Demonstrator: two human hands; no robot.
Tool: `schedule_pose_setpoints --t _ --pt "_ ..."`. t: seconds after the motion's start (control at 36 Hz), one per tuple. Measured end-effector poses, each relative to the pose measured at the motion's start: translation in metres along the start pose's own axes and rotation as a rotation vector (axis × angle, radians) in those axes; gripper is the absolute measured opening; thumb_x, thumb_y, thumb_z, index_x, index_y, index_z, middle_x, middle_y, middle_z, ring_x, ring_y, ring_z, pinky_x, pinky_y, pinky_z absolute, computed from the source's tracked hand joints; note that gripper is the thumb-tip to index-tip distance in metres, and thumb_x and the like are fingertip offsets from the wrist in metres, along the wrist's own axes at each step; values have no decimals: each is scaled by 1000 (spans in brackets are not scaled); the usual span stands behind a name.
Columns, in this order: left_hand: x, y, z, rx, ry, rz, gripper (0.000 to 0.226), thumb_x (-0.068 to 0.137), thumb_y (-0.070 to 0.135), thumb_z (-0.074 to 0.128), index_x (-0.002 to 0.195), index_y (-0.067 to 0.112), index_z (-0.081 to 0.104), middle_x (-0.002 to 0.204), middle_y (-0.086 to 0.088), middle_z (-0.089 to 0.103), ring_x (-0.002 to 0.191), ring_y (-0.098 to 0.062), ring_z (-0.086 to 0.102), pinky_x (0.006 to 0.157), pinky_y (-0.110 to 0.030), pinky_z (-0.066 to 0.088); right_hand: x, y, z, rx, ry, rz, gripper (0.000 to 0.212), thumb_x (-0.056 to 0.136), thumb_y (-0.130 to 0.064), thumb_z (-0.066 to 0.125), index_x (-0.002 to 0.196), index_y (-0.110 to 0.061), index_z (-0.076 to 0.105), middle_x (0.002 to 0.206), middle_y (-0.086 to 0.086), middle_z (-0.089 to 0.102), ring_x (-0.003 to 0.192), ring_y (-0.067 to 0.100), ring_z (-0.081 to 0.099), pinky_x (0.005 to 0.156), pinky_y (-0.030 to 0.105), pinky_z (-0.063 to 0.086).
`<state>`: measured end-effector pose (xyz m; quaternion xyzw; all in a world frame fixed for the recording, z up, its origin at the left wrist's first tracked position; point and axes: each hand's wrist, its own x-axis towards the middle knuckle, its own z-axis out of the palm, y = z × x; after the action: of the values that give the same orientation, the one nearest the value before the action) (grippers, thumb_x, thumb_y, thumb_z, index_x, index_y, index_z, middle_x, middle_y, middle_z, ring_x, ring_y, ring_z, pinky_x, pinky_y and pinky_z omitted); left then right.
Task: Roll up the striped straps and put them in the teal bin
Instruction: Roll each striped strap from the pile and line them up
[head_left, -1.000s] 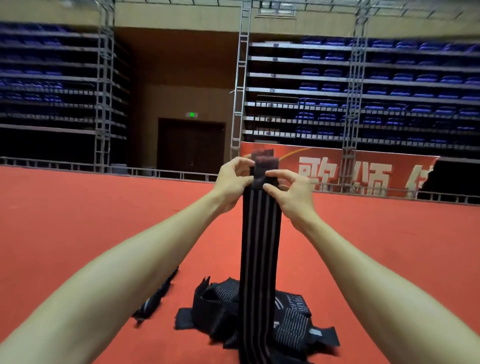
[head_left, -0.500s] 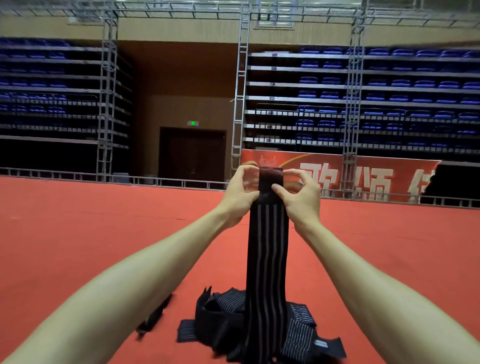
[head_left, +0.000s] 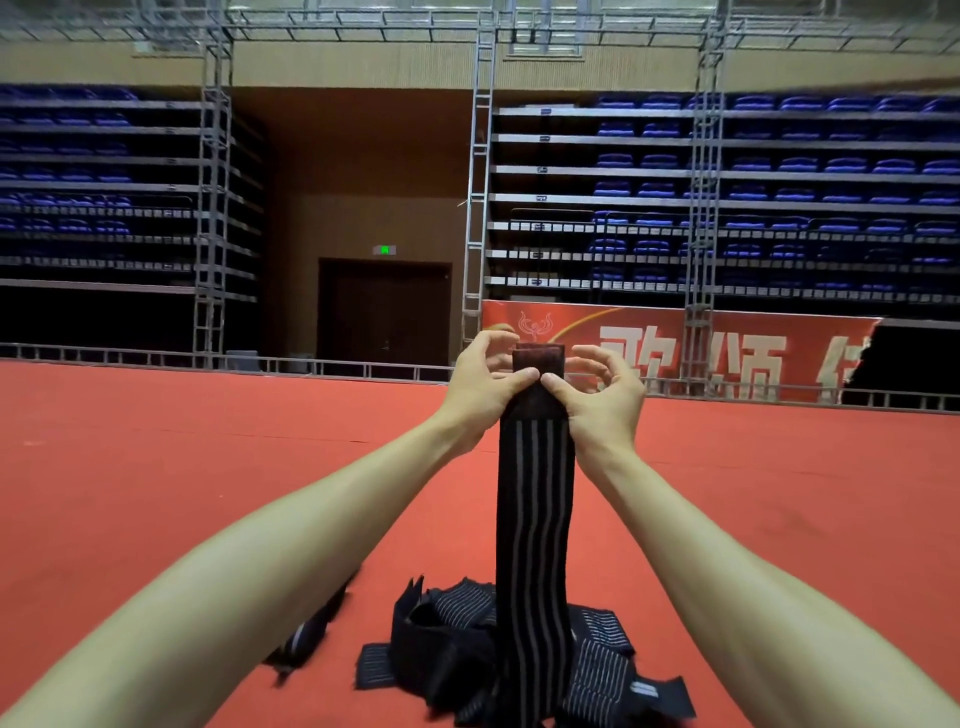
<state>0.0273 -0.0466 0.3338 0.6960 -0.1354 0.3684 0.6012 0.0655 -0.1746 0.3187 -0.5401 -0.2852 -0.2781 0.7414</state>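
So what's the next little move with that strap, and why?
Probably turn the top end over to start the roll: the left hand and right hand pinch the striped strap at its top, and it hangs unrolled.

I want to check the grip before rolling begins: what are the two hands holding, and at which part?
Both the left hand and the right hand pinch one striped strap at its plain dark top end; the rest hangs down.

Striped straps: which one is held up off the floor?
The strap pinched at its top by both hands, hanging straight down; the others lie heaped on the red floor.
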Motion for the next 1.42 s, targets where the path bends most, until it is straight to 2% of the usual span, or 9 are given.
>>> schedule_pose_setpoints --t 0.25,0.33,0.56,0.81,0.92,1.11,1.25,1.33,1.42 --pt "0 3 -5 12 30 -32 13 88 0 69 80 10 64 85 -15 65 81 -25 60 71 -38 51 -5 3 0 61 -128 97 35 79 1 77 105 -18 63 94 4 72 83 10 72 76 33 60" --pt "-2 3 -7 -5 34 -43 16 88 1 69 77 10 62 82 -13 65 78 -22 62 64 -33 53 -8 3 0 13 -155 67 25 82 -3 76 101 -16 65 90 4 72 75 2 71 69 26 60" --pt "-3 5 -11 -11 40 -36 11 88 2 69 82 0 61 85 -18 63 79 -23 62 67 -34 52 -2 4 3 -166 -157 -25 16 83 -14 78 95 -19 68 82 2 73 73 13 71 72 40 61" --pt "-5 4 -12 2 49 -35 18 87 1 70 75 9 61 77 -9 65 72 -17 64 60 -28 55 -3 3 4 -185 -181 -129 30 84 -5 74 96 -29 61 91 -5 69 74 9 70 69 35 61" --pt "-3 1 -10 3 73 -8 19 88 2 69 74 11 60 78 -11 64 77 -22 61 70 -38 52 -3 3 4 -139 -210 -145 25 89 -6 69 94 -26 55 94 10 69 79 22 71 66 39 61" --pt "6 1 -10 -48 168 26 17 89 1 67 77 9 60 72 -4 64 63 -10 59 62 -24 50 -9 12 -2 -62 -539 -124 41 90 -11 69 114 -32 44 113 6 62 103 17 66 85 35 57" --pt "6 0 -6 -70 149 32 13 91 1 65 82 9 61 75 -5 64 63 -8 60 61 -22 50 -11 18 0 -125 -487 -178 30 84 -3 73 104 -20 57 106 -4 65 104 12 63 96 41 51" --pt "2 -1 -6 -61 98 23 9 92 11 65 97 18 62 96 -8 66 86 -16 65 74 -27 54 -9 20 0 -99 -442 -120 28 80 -3 77 99 -17 62 107 -6 68 111 10 63 96 39 52" --pt "-13 -9 -9 -24 17 -25 37 81 28 66 113 35 48 117 -10 60 111 -22 60 98 -38 50 -6 20 -1 -88 -396 -126 27 79 -3 78 98 -14 62 102 -4 69 103 6 64 89 24 50"
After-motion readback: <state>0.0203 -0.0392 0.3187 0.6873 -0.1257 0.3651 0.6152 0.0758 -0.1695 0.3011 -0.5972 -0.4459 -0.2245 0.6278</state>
